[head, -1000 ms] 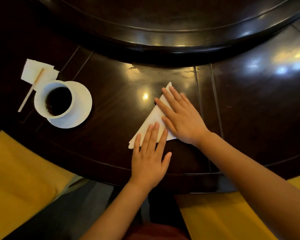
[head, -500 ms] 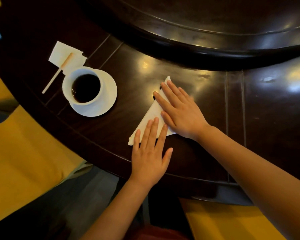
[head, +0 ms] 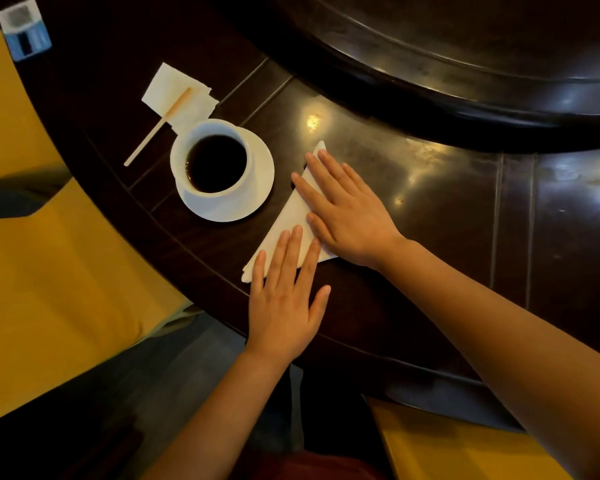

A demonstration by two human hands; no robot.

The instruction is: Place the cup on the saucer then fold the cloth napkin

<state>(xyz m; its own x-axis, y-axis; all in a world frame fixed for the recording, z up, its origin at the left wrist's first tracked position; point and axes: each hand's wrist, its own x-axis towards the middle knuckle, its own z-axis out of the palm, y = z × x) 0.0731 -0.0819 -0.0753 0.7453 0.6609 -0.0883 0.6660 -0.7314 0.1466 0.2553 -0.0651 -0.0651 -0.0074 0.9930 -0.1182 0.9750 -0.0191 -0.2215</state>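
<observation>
Both the left hand and the right hand lie flat, fingers straight, pressing the white triangular cloth napkin on the dark wooden table. The white coffee cup already sits on its white saucer, so folding appears under way; next, probably another fold.

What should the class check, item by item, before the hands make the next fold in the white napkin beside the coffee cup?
1. White cup of dark coffee sits on the white round saucer: ok.
2. White cloth napkin lies as a flat triangle: ok.
3. Left hand presses its near corner, fingers straight: ok.
4. Right hand lies flat on its far part: ok.
5. Napkin is clear of the saucer: ok, a narrow gap shows.
6. Edges under the hands line up: cannot tell.
</observation>
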